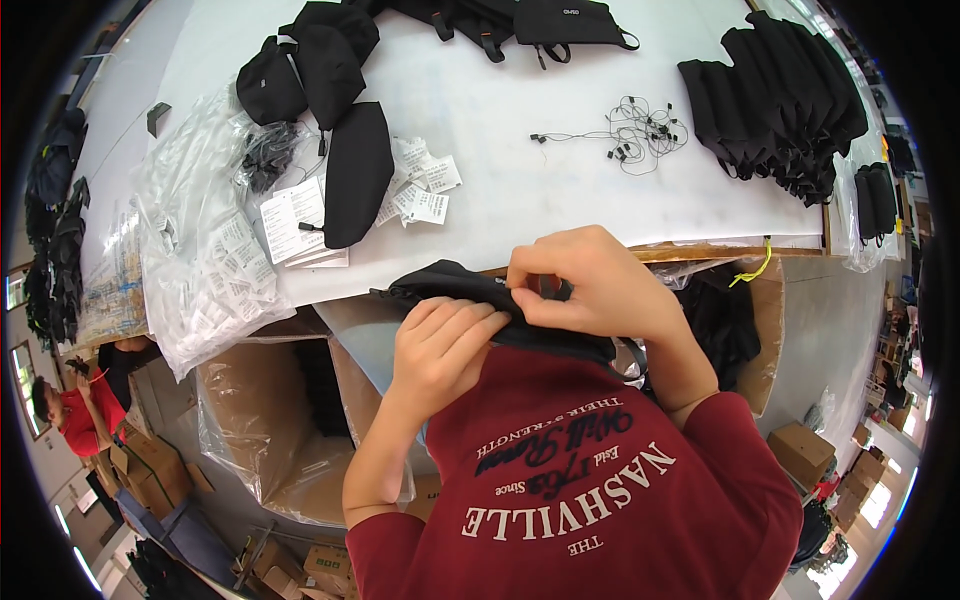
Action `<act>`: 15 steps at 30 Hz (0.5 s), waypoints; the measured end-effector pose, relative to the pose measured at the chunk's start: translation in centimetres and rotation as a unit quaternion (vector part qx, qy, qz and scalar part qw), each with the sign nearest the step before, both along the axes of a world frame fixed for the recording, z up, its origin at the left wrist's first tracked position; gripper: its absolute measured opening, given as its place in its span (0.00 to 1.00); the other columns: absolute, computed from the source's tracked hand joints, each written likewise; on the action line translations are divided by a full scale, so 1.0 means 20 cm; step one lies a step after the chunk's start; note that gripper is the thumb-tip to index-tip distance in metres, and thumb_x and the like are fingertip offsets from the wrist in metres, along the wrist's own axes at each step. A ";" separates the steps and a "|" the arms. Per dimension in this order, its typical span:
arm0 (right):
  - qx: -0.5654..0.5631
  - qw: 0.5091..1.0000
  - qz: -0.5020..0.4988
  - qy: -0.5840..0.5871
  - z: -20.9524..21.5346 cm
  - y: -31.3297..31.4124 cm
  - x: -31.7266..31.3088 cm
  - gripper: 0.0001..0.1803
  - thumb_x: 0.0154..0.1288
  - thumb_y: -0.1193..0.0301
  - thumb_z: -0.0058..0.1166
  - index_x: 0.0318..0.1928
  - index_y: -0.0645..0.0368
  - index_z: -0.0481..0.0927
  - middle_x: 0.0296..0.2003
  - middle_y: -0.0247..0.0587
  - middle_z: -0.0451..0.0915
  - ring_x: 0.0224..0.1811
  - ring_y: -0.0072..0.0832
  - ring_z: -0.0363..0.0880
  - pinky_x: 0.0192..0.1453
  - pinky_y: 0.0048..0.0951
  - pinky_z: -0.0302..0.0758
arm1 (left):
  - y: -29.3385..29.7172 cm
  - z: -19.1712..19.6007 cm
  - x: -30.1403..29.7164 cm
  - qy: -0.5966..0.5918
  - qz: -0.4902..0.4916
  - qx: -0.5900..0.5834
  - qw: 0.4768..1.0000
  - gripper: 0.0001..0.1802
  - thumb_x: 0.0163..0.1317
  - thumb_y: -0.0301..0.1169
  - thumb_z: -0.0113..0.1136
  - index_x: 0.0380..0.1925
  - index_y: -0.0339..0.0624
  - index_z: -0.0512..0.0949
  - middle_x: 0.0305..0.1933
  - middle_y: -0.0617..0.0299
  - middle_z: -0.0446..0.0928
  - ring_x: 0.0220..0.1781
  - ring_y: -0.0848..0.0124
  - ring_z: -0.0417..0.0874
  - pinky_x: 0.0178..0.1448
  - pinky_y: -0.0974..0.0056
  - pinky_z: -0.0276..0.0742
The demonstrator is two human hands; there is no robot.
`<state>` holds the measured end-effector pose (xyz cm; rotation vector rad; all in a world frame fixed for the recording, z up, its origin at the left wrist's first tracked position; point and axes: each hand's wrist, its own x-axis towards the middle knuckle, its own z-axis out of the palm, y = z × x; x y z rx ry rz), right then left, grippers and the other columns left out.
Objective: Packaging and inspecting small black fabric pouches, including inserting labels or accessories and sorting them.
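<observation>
At the table's near edge, close against my body, I hold a black fabric pouch [448,278]. My left hand [442,350] is closed over its near side, fingers bent onto the cloth. On its upper edge my right hand [590,285] makes a pinch, thumb against forefinger. Any small part between those fingertips is too hidden to make out. Beyond my left hand, a flat black pouch [358,175] with a zip pull lies beside white printed labels [428,185] and a printed sheet [293,222].
On the white table [480,120] lie tangled black tag strings [640,135], stacked black pouches [775,110], more black bags [575,25] and clear plastic bags of labels [205,240]. Below stands an open, plastic-lined carton [265,400]. A person in red [85,425] is at far left.
</observation>
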<state>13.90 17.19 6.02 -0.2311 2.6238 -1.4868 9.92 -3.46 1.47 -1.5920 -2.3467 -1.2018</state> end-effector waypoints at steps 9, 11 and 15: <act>0.098 0.993 0.039 0.058 -0.09 0.04 -0.12 0.02 0.59 0.75 0.52 0.33 0.60 0.76 0.27 0.41 0.78 0.27 0.36 0.78 0.33 0.29 0.73 | 0.12 0.04 -0.01 -0.144 -0.059 -0.262 0.953 0.10 0.50 0.24 0.57 0.34 0.36 0.74 0.34 0.50 0.77 0.37 0.52 0.79 0.44 0.56 0.73; 0.030 0.998 0.046 0.021 -0.07 0.03 -0.11 0.04 0.60 0.74 0.52 0.34 0.60 0.77 0.29 0.40 0.80 0.29 0.34 0.80 0.35 0.28 0.74 | 0.12 0.04 -0.01 -0.146 -0.052 -0.258 0.954 0.09 0.54 0.26 0.57 0.35 0.35 0.75 0.34 0.48 0.76 0.37 0.51 0.78 0.44 0.56 0.72; -0.222 0.965 0.036 -0.134 -0.16 0.25 -0.10 0.17 0.64 0.63 0.52 0.46 0.64 0.78 0.42 0.42 0.81 0.48 0.29 0.78 0.57 0.30 0.69 | 0.06 0.03 -0.06 -0.298 -0.089 -0.181 0.933 0.12 0.59 0.28 0.56 0.41 0.35 0.76 0.41 0.47 0.76 0.43 0.50 0.77 0.49 0.57 0.72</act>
